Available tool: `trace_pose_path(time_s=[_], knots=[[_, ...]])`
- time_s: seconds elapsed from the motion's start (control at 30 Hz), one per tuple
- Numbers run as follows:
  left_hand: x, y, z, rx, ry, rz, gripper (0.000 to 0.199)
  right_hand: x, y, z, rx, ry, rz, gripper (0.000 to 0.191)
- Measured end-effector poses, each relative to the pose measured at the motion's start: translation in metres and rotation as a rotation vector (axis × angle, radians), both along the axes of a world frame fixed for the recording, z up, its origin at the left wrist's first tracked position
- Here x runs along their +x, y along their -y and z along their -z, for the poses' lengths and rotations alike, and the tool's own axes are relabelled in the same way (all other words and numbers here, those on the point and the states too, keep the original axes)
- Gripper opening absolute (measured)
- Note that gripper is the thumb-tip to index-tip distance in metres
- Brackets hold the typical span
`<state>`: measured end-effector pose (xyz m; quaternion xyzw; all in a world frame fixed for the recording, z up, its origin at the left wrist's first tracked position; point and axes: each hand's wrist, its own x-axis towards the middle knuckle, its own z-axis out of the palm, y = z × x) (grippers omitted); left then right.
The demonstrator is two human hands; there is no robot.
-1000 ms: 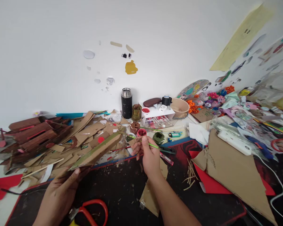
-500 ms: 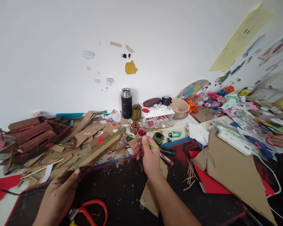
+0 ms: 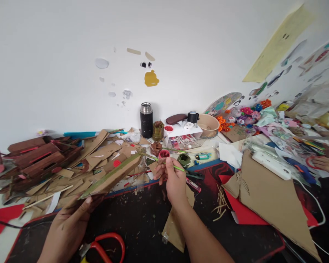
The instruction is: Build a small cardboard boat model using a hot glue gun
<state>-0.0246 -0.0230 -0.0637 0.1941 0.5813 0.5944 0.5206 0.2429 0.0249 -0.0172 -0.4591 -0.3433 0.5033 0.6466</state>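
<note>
My left hand [image 3: 71,223] grips the near end of a long cardboard piece [image 3: 115,175], tilted up toward the right, its upper face painted green. My right hand [image 3: 174,180] pinches a thin paintbrush with a bright green handle [image 3: 178,168]; its tip points left, close to the far end of the cardboard piece. Whether the bristles touch it I cannot tell. Just behind the right hand stand open jars of green paint [image 3: 184,159], red paint [image 3: 163,153] and brown paint [image 3: 156,148]. Red-handled scissors [image 3: 109,243] lie beside my left wrist.
Cardboard scraps [image 3: 98,157] and a brown cardboard model [image 3: 41,157] cover the left side. A black flask [image 3: 146,120] stands by the wall. At right lie a large cardboard sheet [image 3: 268,204] and a white power strip [image 3: 271,165]. Another person's hand [image 3: 327,165] is at the far right.
The brush tip has come out to the left of my right hand, nearer the cardboard piece's far end. Both hands stay almost in place, and the view shifts slightly.
</note>
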Motion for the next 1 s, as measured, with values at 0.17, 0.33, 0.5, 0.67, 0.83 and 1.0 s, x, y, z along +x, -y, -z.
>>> trace_pose_path(time_s=[0.17, 0.33, 0.5, 0.67, 0.83, 1.0], knots=[[0.002, -0.001, -0.004, 0.039, -0.013, 0.023, 0.054, 0.003, -0.002, -0.002, -0.004, -0.004, 0.03, 0.052], [0.001, -0.002, -0.003, 0.034, -0.006, 0.009, 0.049, 0.003, -0.002, 0.0, 0.024, -0.038, 0.051, 0.054], [0.001, -0.001, -0.006, 0.02, -0.008, 0.015, 0.051, 0.001, 0.0, 0.0, 0.031, -0.036, -0.004, 0.055], [0.003, -0.001, -0.012, 0.034, 0.006, 0.006, 0.054, 0.003, -0.003, -0.001, 0.013, -0.037, 0.033, 0.056], [0.001, -0.002, -0.006, 0.017, 0.005, 0.01, 0.056, 0.003, -0.003, -0.001, 0.033, -0.06, 0.039, 0.056], [-0.002, -0.002, 0.002, 0.054, 0.012, -0.002, 0.048, 0.002, -0.002, 0.0, 0.021, -0.033, 0.002, 0.056]])
